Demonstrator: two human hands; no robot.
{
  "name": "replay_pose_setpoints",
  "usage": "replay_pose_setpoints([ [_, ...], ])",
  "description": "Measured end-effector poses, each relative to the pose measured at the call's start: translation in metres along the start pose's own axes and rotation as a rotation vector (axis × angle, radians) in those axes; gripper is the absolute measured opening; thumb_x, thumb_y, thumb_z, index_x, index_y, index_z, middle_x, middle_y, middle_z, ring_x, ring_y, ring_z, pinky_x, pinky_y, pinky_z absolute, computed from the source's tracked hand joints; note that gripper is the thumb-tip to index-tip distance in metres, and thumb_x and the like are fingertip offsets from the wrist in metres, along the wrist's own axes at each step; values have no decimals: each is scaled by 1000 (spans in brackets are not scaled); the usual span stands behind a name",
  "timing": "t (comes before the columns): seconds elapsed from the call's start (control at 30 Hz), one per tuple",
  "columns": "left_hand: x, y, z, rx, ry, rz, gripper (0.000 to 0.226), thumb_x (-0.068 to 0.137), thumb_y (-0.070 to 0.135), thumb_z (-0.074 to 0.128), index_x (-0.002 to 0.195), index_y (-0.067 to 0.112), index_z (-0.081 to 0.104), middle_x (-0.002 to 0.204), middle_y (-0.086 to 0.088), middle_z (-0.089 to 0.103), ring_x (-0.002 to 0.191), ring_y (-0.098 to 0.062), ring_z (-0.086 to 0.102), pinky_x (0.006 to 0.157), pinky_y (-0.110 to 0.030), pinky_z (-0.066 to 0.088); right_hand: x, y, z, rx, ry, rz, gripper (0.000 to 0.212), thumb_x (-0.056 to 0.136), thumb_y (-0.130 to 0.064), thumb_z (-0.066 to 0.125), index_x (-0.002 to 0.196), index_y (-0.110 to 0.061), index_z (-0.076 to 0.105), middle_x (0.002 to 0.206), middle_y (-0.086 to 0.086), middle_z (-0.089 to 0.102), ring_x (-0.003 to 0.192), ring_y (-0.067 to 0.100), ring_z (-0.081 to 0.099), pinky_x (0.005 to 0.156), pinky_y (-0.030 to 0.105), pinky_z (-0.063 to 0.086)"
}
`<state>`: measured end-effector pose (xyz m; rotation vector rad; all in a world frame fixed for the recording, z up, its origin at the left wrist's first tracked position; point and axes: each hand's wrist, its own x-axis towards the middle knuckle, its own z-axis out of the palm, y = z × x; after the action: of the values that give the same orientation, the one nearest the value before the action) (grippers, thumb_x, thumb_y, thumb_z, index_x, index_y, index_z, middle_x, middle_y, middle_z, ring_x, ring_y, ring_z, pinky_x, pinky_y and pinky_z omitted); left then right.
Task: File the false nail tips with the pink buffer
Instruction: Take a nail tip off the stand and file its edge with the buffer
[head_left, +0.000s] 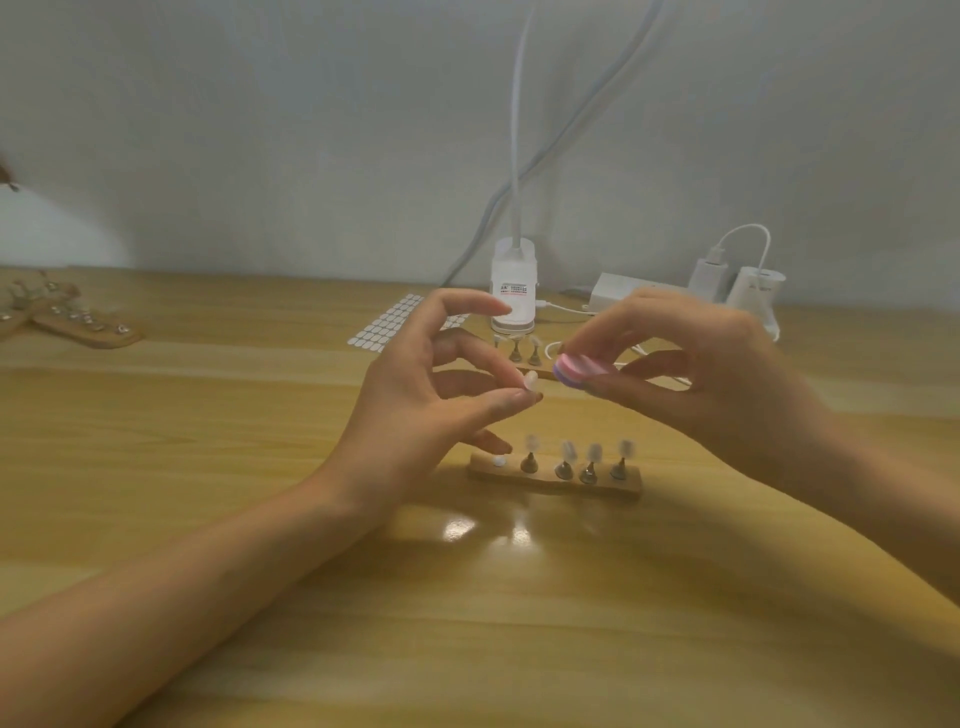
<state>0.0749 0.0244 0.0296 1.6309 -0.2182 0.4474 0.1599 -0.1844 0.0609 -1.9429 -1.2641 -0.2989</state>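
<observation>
My left hand (431, 395) pinches a small white false nail tip (531, 381) between thumb and a finger, above the table. My right hand (691, 374) grips the pink buffer (582, 368), a small block with a purple edge, just right of the tip; the two are a little apart. Below them a wooden holder (556, 480) carries several metal stands with clear nail tips (569, 449); its leftmost spot shows only a white dot (499, 461).
A second holder with stands (524, 353) sits behind my hands. A white lamp base (513, 286) with its cable, a sticker sheet (395, 322), chargers (727, 283) and more wooden holders (78, 322) at far left lie on the wooden table (208, 415).
</observation>
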Motion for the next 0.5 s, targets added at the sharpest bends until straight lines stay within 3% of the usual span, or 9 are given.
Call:
replay_pose_setpoints([
  [0.07, 0, 0, 0, 44, 1, 39, 56, 79, 4, 83, 124, 27, 58, 82, 0, 73, 85, -16, 74, 57, -27, 57, 0, 0, 0, 22, 11, 5, 20, 87, -33, 69, 100, -18, 74, 98, -5, 71, 96, 19, 69, 76, 31, 61],
  [0.2, 0, 1, 1, 123, 19, 64, 60, 81, 6, 82, 130, 26, 56, 84, 1, 77, 86, -13, 74, 57, -24, 56, 1, 1, -1, -2, 38, -26, 16, 88, -23, 71, 100, -13, 75, 100, 0, 70, 96, 21, 69, 77, 35, 61],
  [0.43, -7, 6, 10, 98, 43, 86, 52, 75, 26, 89, 117, 22, 57, 68, 8, 70, 67, -5, 69, 53, -21, 52, -2, -12, 14, -146, 59, -278, 16, 89, -19, 74, 102, -11, 77, 95, 3, 68, 89, 15, 66, 78, 32, 55],
  [0.5, -6, 5, 10, 110, 43, 87, 48, 77, 19, 87, 115, 25, 58, 69, 7, 70, 67, -4, 68, 51, -20, 50, -1, -11, 10, -157, 108, -283, 16, 88, -17, 76, 103, -10, 78, 94, 5, 68, 87, 17, 66, 77, 34, 54],
])
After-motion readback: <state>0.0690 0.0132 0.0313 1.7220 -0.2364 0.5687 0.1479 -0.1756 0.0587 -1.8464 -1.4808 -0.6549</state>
